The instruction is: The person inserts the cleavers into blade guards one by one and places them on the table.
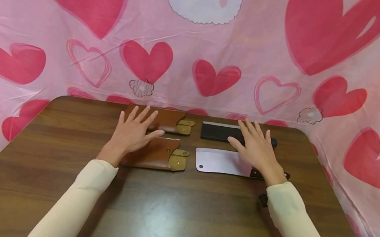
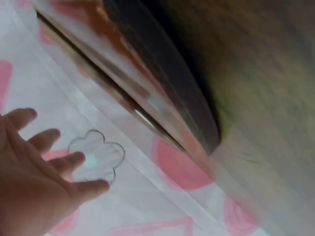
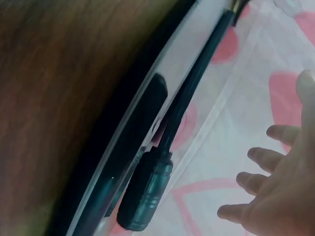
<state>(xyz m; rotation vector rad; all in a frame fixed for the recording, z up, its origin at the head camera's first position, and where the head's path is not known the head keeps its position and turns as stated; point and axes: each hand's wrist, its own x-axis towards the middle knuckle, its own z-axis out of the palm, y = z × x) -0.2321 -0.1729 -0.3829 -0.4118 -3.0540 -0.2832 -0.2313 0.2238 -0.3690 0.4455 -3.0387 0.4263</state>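
My left hand [image 1: 131, 133], fingers spread, is over the left ends of two brown leather knife sheaths. The rear sheath [image 1: 166, 120] and the front sheath [image 1: 157, 154] lie one behind the other, each with a tan snap strap on its right. On the right, my right hand [image 1: 257, 149] is spread over the handles of two cleavers. One, the rear cleaver [image 1: 216, 132], has a black blade with a pale edge; the front cleaver [image 1: 222, 161] has a shiny blade with a corner hole. In the wrist views both hands hold nothing.
The brown wooden table [image 1: 157, 219] has rounded far corners. Behind and beside it hangs a pink cloth [image 1: 187, 37] printed with hearts. A small black piece [image 1: 263, 200] shows beside the right wrist.
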